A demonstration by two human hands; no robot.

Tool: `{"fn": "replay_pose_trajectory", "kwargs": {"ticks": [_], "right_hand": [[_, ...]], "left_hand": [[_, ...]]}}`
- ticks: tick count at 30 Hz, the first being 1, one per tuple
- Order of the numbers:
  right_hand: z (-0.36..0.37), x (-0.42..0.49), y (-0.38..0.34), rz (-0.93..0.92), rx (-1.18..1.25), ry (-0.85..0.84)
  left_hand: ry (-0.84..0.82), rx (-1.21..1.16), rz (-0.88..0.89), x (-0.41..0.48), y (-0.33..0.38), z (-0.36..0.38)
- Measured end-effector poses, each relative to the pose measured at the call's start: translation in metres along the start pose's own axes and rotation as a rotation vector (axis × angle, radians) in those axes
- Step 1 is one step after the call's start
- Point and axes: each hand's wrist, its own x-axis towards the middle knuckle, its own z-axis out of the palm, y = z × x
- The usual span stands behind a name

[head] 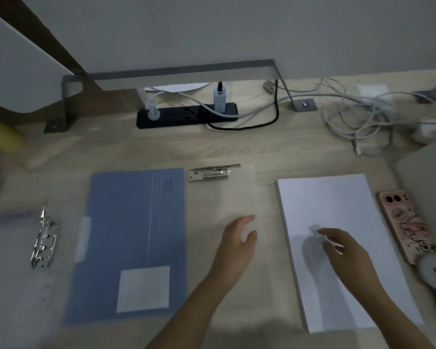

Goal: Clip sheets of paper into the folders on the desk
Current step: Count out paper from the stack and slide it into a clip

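- Blue folder point(136, 243) lies closed on the wooden desk point(136, 152), left of the left hand point(237, 238), apart from its fingers.
- Left hand's fingers are loosely spread, grasping nothing, over a clear folder cover point(227, 195); a metal clip point(213, 172) sits beyond the fingertips.
- Right hand point(342, 248) hovers with fingers relaxed and empty over the white paper stack point(337, 217).
- Another clear folder with a metal clip mechanism point(44, 239) lies far left.
- Phone point(408, 225) rests right of the paper.
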Motion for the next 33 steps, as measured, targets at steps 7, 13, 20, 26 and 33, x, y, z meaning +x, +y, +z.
{"fn": "replay_pose_trajectory", "kwargs": {"ticks": [7, 13, 20, 26, 33], "right_hand": [[0.006, 0.006, 0.020, -0.122, -0.121, -0.057], [0.007, 0.009, 0.023, -0.173, -0.162, -0.076], [0.007, 0.010, 0.024, -0.128, -0.086, -0.109], [0.004, 0.007, 0.022, -0.078, -0.019, -0.152], [-0.004, 0.004, 0.021, -0.096, 0.117, -0.189]], "left_hand": [[-0.114, -0.275, -0.349, -0.008, 0.023, 0.073], [-0.020, -0.271, -0.372, 0.005, 0.030, 0.090], [-0.038, -0.402, -0.401, 0.005, 0.026, 0.095], [-0.123, -0.483, -0.331, -0.010, 0.023, 0.095], [-0.160, -0.496, -0.251, -0.016, 0.030, 0.094]]}}
